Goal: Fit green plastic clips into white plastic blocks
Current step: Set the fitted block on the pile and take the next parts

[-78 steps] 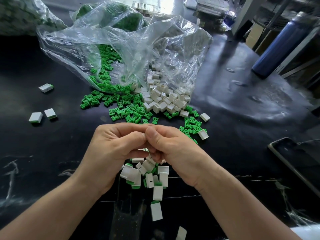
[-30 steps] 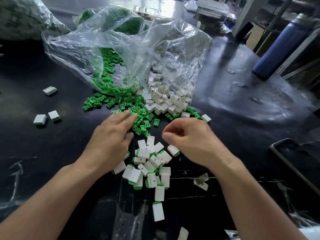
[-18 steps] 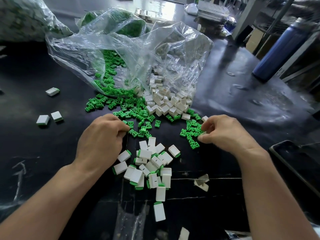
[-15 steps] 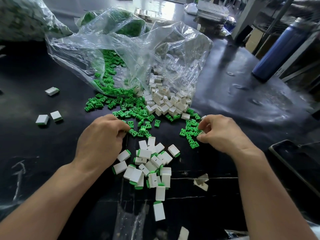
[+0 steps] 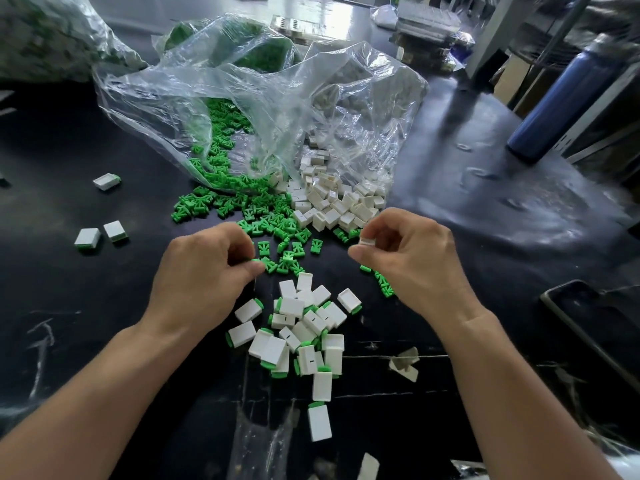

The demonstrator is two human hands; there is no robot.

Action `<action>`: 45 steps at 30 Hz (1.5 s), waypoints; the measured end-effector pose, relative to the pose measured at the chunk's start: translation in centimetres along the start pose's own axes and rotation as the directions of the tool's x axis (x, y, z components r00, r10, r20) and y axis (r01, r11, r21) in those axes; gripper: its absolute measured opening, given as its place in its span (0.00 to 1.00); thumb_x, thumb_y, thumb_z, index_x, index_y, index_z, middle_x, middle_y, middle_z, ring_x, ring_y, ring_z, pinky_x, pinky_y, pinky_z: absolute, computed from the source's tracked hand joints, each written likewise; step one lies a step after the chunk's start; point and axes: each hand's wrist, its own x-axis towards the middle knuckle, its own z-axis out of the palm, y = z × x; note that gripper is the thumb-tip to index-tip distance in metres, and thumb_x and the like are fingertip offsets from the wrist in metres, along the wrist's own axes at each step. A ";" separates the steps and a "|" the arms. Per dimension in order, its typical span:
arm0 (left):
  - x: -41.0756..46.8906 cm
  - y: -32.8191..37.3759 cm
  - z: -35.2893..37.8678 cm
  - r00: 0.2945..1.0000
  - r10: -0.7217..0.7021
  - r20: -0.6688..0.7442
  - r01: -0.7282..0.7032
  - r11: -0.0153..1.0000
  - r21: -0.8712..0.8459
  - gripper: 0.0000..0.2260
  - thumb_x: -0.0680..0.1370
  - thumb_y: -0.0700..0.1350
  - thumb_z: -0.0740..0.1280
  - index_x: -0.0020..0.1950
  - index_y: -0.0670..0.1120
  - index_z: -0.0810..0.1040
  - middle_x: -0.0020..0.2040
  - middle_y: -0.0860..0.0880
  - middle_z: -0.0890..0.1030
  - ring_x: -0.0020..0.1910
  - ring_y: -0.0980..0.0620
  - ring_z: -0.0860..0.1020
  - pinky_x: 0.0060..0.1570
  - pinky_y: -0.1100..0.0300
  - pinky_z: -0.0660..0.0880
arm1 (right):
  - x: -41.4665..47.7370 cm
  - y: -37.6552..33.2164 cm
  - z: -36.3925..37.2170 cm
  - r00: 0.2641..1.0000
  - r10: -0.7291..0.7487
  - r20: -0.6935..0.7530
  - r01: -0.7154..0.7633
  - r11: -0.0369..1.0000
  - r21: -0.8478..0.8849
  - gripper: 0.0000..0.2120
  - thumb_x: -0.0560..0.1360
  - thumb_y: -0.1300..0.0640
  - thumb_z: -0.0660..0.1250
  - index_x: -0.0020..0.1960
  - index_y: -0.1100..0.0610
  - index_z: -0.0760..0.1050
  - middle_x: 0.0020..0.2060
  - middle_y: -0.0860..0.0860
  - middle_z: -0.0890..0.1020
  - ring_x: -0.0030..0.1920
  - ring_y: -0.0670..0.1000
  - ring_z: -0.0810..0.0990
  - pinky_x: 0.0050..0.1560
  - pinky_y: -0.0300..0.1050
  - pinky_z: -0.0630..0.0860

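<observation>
The left hand (image 5: 204, 275) is low over the black tabletop (image 5: 69, 292), at the near edge of the loose green clips (image 5: 266, 216). Its fingers are curled and its grip is narrow: thumb and forefinger pinch a green clip (image 5: 257, 260), of which only a small green part shows between the fingertips.

The right hand (image 5: 410, 261) is raised a little, well apart from the left one. Its grip is also narrow – thumb and forefinger hold one white block (image 5: 367, 241) by its sides, and the other fingers are curled behind it. The block and the clip do not touch each other.

Beyond both hands lies a clear plastic bag (image 5: 263, 95), open toward the person. Green clips spill out of its left part and a heap of white blocks (image 5: 332, 206) out of its right part; the two heaps meet in the middle.

Between the forearms, near the person, lies a heap of finished pieces (image 5: 301, 327) – white blocks with a green end showing. Three more pieces (image 5: 87, 237) lie alone far to the left.

A blue bottle (image 5: 554, 102) stands at the far right, and the corner of a dark tray (image 5: 568, 306) shows at the right edge. A second bag (image 5: 45, 39), blurred, is at the far left.
</observation>
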 end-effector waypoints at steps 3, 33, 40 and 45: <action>-0.3 1.5 -0.4 0.980 -0.159 0.122 0.199 0.839 -0.506 0.09 0.69 0.33 0.73 0.37 0.47 0.80 0.30 0.49 0.82 0.29 0.59 0.79 0.32 0.69 0.76 | -0.5 -1.0 0.5 0.999 -0.029 0.017 0.026 0.989 0.146 0.11 0.67 0.59 0.75 0.35 0.46 0.75 0.28 0.41 0.77 0.30 0.37 0.74 0.35 0.26 0.70; -1.6 3.8 -0.1 0.937 -0.168 0.305 0.348 0.506 -0.789 0.09 0.59 0.38 0.71 0.38 0.41 0.79 0.30 0.46 0.82 0.29 0.52 0.81 0.29 0.64 0.78 | -1.9 -2.6 1.6 0.982 -0.122 0.145 0.037 0.873 0.486 0.09 0.71 0.62 0.70 0.39 0.48 0.79 0.34 0.50 0.84 0.36 0.49 0.83 0.41 0.44 0.81; -1.8 3.8 -0.1 0.944 -0.127 0.305 0.325 0.518 -0.791 0.08 0.59 0.39 0.71 0.37 0.45 0.84 0.33 0.46 0.83 0.32 0.53 0.81 0.32 0.65 0.78 | -1.7 -2.4 1.2 0.985 -0.144 0.097 0.076 0.858 0.508 0.11 0.73 0.64 0.68 0.39 0.48 0.78 0.32 0.47 0.81 0.35 0.48 0.82 0.40 0.42 0.80; -1.8 3.9 -0.2 0.943 -0.122 0.309 0.328 0.488 -0.809 0.10 0.62 0.37 0.70 0.42 0.40 0.81 0.34 0.44 0.83 0.33 0.51 0.83 0.32 0.64 0.78 | -1.8 -2.5 1.5 0.983 -0.166 0.077 0.102 0.849 0.519 0.12 0.73 0.65 0.67 0.43 0.47 0.79 0.35 0.44 0.81 0.35 0.45 0.81 0.43 0.45 0.81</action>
